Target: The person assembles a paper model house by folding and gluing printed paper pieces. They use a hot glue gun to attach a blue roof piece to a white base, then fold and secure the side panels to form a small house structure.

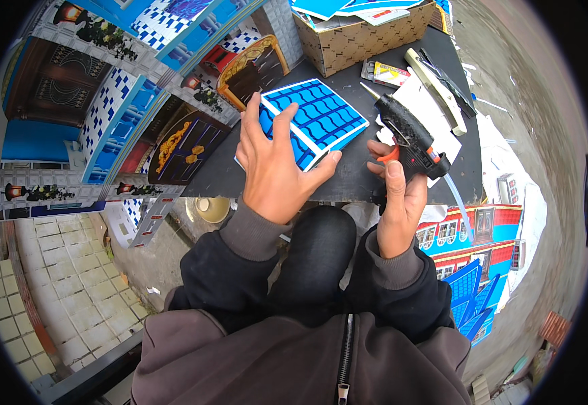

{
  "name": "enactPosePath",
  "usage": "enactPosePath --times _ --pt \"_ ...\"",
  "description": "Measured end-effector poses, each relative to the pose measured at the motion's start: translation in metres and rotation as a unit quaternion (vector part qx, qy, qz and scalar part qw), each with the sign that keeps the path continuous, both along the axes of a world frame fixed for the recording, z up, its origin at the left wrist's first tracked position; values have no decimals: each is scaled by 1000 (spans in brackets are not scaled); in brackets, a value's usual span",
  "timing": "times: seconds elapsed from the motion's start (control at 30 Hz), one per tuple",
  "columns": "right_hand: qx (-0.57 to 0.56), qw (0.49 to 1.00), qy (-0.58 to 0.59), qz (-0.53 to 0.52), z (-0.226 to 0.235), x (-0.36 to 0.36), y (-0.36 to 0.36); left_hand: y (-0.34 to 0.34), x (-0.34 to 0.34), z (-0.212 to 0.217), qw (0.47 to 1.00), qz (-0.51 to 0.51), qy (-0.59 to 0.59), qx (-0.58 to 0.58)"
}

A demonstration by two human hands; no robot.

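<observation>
A small model roof (321, 111) of folded card, printed with wavy blue tiles and edged in white, rests at the dark table's front half. My left hand (273, 158) grips it from the near left side, fingers spread across its top and thumb along the near edge. In my right hand (402, 196) is a black hot glue gun (405, 125) with an orange trigger. Its nozzle points up and left, to the right of the roof and apart from it. A clear glue stick (457, 202) trails from its back end.
Behind stands a patterned brown cardboard box (368, 44) full of blue cutouts. A beige long-handled tool (435, 91), a black tool (448, 81) and a yellow packet (387, 73) lie right of it. Printed model house walls (125, 101) crowd the left; blue roof pieces (472, 297) lie at lower right.
</observation>
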State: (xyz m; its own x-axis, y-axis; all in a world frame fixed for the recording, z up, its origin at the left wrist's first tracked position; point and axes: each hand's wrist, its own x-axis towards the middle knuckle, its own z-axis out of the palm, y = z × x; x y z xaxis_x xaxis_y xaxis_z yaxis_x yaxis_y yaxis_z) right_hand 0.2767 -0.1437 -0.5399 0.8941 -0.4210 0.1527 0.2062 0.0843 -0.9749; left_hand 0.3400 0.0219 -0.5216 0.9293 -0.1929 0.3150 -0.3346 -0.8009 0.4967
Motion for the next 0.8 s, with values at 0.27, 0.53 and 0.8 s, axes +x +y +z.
enactPosePath --times 0.27,0.53,0.8 --pt "26 997 56 -47 -2 -2 -38 4 7 1 1000 -20 -13 2" --pt "-159 968 183 -64 4 -8 -120 5 0 5 1000 -29 2 -3" --pt "-576 791 120 -169 21 -5 -104 8 -5 1 999 -32 10 15"
